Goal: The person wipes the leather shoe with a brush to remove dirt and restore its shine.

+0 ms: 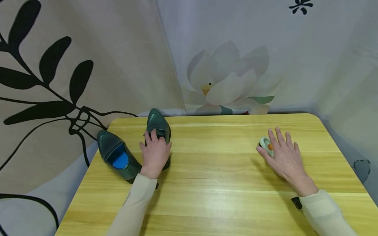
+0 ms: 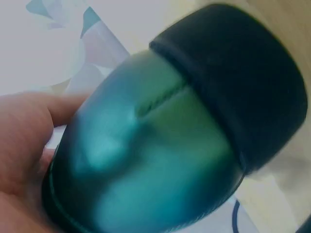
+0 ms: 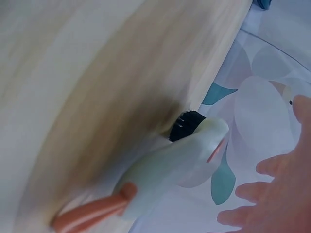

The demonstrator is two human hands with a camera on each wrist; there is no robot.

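My left hand (image 1: 155, 156) grips a dark green pointed shoe (image 1: 157, 120) at its opening, fingers reaching over and into it. In the left wrist view the back of that shoe (image 2: 146, 145) fills the picture, its black heel (image 2: 238, 82) at upper right. On the right, my right hand (image 1: 284, 160) is spread with straight fingers right beside a small brush (image 1: 264, 143). The right wrist view shows the brush with a pale green body (image 3: 160, 167), black bristles (image 3: 187, 125) and an orange part (image 3: 92, 213); the fingers (image 3: 272, 194) stand apart from it.
The matching green shoe (image 1: 110, 144), with a blue insole (image 1: 119, 159), lies at the left edge of the wooden table (image 1: 212, 183), toe pointing away. Behind the table hangs a printed curtain (image 1: 124, 59) with leaves and a pale flower.
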